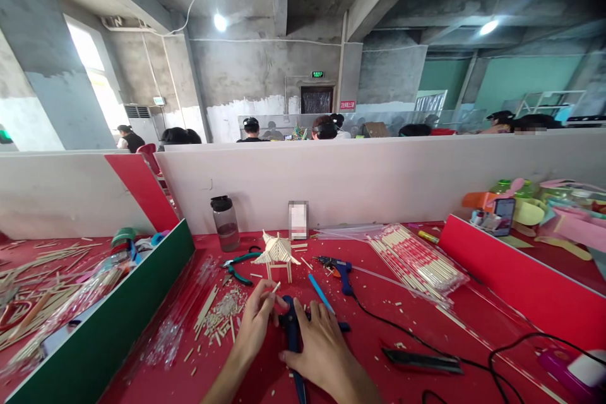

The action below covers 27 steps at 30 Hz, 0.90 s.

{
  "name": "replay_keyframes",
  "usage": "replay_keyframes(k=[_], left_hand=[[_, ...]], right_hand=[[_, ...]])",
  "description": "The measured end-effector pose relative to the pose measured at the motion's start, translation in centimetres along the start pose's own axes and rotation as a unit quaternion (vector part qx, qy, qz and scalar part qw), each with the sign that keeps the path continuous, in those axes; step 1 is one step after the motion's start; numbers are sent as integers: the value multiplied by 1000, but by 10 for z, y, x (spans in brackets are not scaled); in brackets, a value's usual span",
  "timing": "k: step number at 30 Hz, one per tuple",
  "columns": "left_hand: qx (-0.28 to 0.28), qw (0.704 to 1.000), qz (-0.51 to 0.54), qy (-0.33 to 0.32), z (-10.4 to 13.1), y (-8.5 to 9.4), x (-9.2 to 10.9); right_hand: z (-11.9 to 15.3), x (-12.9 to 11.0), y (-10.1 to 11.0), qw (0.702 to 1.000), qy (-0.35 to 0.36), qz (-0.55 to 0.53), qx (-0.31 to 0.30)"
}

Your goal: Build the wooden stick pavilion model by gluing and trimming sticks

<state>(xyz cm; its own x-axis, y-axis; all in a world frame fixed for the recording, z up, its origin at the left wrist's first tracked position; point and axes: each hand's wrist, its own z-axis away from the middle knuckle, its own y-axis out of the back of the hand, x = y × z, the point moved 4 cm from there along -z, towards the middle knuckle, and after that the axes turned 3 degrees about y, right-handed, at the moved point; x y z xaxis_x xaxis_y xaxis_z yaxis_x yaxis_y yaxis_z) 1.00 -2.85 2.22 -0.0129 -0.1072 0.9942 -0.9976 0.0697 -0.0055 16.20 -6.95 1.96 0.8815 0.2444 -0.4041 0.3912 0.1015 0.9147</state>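
Above tabletop, left hand pinches stick, spread right hand overlaps tool, grip unclear.

**Left hand and right hand near each other, at 6 o'clock**

My left forearm is bare and slants toward 1 o'clock; fingers bent, tips gathered in a light pinch toward 2. My right forearm, also bare, slants toward 11. Right palm faces down, thumb out to 9, forefinger to 11, remaining fingers bent. Grip force: indeterminate.
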Motion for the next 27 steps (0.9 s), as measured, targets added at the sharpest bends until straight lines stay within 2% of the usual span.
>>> replay_keyframes(k=[4,7,11,13,17,23,27], left_hand=[[16,1000,-8,-21,1,0,11],[34,997,-40,-56,3,1,27],[53,991,-80,-94,5,6,45],[49,989,-92,-106,5,9,50],[38,990,-80,-112,2,16,50],[6,996,-30,-87,-1,20,45],[-16,998,-15,-62,-1,19,44]], right_hand=[[-1,-4,4,1000,-15,0,9],[-2,-1,15,999,-3,-30,21],[0,17,38,995,9,-97,20],[0,26,48,989,38,-138,33],[-3,35,59,973,53,-213,65],[-5,27,60,943,73,-308,104],[-4,26,60,937,89,-331,63]])
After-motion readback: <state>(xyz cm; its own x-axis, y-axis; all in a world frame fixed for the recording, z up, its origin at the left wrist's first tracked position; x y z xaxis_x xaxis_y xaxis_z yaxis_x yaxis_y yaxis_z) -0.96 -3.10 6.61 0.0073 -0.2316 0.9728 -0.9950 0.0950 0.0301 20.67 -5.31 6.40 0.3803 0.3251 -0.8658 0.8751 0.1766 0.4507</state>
